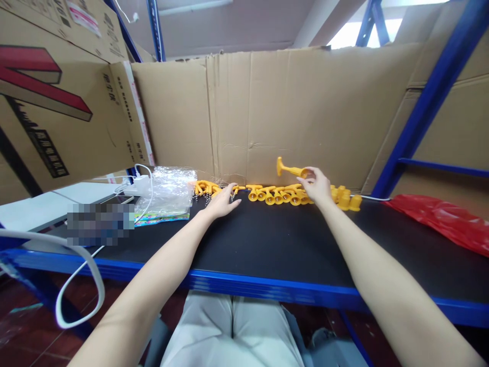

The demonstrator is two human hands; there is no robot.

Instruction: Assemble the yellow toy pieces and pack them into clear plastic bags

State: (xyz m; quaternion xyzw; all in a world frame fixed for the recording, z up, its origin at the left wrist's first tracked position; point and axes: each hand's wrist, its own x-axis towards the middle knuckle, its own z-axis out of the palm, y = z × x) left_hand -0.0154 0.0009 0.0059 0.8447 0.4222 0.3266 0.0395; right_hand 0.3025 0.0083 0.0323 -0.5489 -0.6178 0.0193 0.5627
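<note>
My right hand (318,187) pinches the cup end of a yellow T-handled plastic piece (292,170), raised above the shelf with its crossbar pointing left. Below it, a row of similar yellow T-handled pieces (280,197) lies with the round cups facing me. My left hand (221,202) rests by a pile of yellow handles with small chains (206,187), its thumb apart from the fingers; the fingertips partly hide some of the pile. Several yellow cups (346,198) stand in a group just right of my right hand.
Clear plastic bags (170,188) lie left of the pile, near a white charger with cables (142,183). A red plastic bag (443,219) is at the right. Cardboard (305,112) walls the back of the black shelf top (263,250), which has a blue metal front edge (267,286).
</note>
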